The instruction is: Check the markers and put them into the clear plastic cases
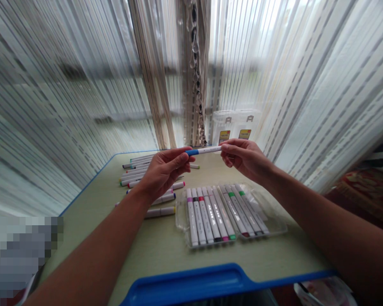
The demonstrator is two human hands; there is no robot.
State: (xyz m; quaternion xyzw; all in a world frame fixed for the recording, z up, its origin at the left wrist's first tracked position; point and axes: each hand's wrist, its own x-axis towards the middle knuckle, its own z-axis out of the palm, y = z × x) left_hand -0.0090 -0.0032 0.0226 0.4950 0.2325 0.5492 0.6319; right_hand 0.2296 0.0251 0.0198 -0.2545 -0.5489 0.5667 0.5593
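Note:
A white marker with a blue cap (207,150) is held level above the table, between both hands. My left hand (166,168) pinches its blue end, and my right hand (242,155) grips the white end with thumb and fingers. Below them, a clear plastic case (181,221) lies open with several white markers (210,214) in a row, showing coloured bands and ends. Loose markers (161,211) lie to the left, partly hidden behind my left hand and forearm.
The pale table (92,221) has a blue raised front edge (191,282). Two clear cases with yellow labels (232,127) stand at the back by striped curtains (99,85). A plastic bag (325,291) sits below the front right edge.

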